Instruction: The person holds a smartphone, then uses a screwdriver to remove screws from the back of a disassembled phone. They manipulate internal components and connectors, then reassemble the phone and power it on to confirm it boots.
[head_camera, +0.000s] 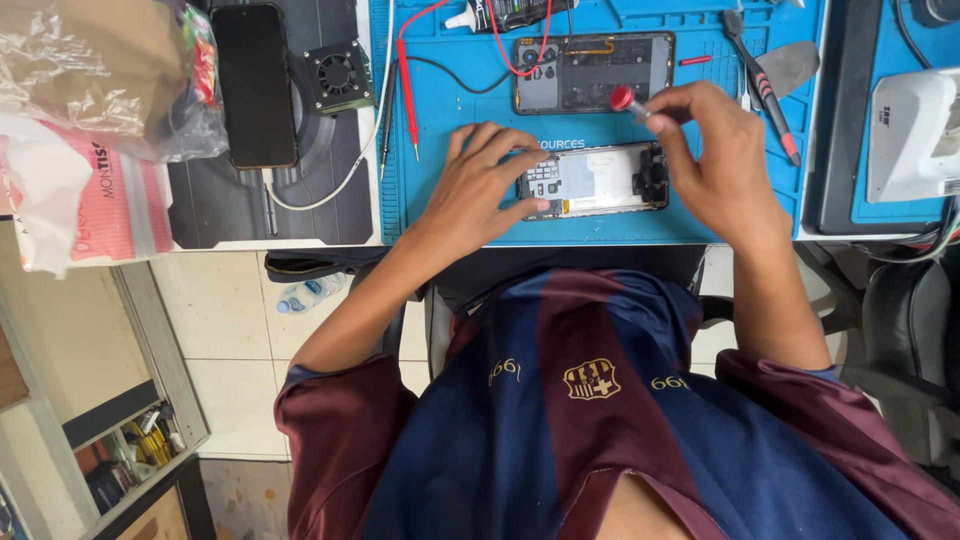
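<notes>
— Where's the opened phone (592, 180) he's working on?

— Flat on the blue mat (440, 215), near the edge of the surface closest to him. Its long axis runs left to right across his body, insides facing up.

— And the hands?

— The left hand (487, 178) lies on the phone's left end, fingers spread and pressing down, holding nothing. The right hand (712, 160) is pinched shut around a small screwdriver (632, 104) with a red cap; the cap tilts up and away toward his left.

— Where does the tip sit?

— Over the phone's right end, by the dark block of parts there. His fingers hide the tip, so I can't tell if it touches a screw.

— So which hand is nearer that spot?

— The right, plainly. It sits just above that end, while the left steadies the opposite end.

— Anything else close by?

— A second opened phone (594, 72) lies just beyond, parallel to the first, with red leads (405, 80) trailing beside it.
</notes>
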